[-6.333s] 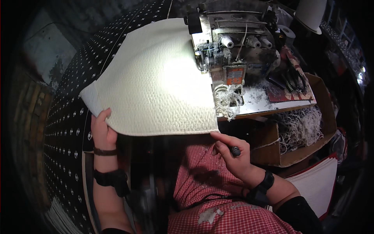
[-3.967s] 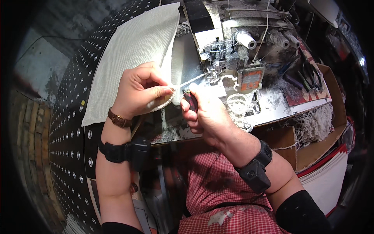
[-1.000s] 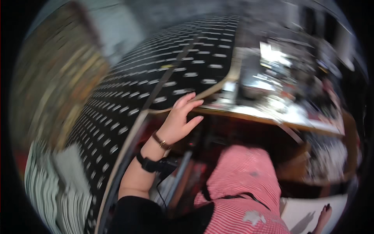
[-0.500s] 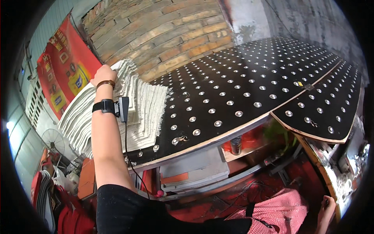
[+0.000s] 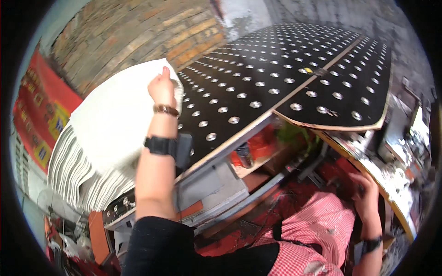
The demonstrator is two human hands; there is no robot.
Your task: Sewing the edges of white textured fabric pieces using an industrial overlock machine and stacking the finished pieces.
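Observation:
My left hand [image 5: 162, 87] grips the far edge of a white cloth [image 5: 115, 101], thumb up, on the left side of the black table. The cloth spreads over a thick stack of white cloths [image 5: 69, 170], whose many layered edges show at the near left. My right hand [image 5: 366, 193] is at the lower right, beside my red checked apron [image 5: 317, 221]. Its fingers are curled round a small dark thing, blurred and too small to name. Both wrists wear dark straps.
The black table [image 5: 216, 99] is studded with silver ball rollers. A smaller studded panel [image 5: 340, 103] joins it at the right. Below are a grey bin [image 5: 212, 188] and a dark bottle [image 5: 244, 156] on a shelf. A brick wall [image 5: 138, 37] stands behind; a cluttered bench [image 5: 391, 193] is at right.
My left hand has drawn a white cloth over the stack's top, moving right in view. The view has turned to the right. My right hand has come up further into view.

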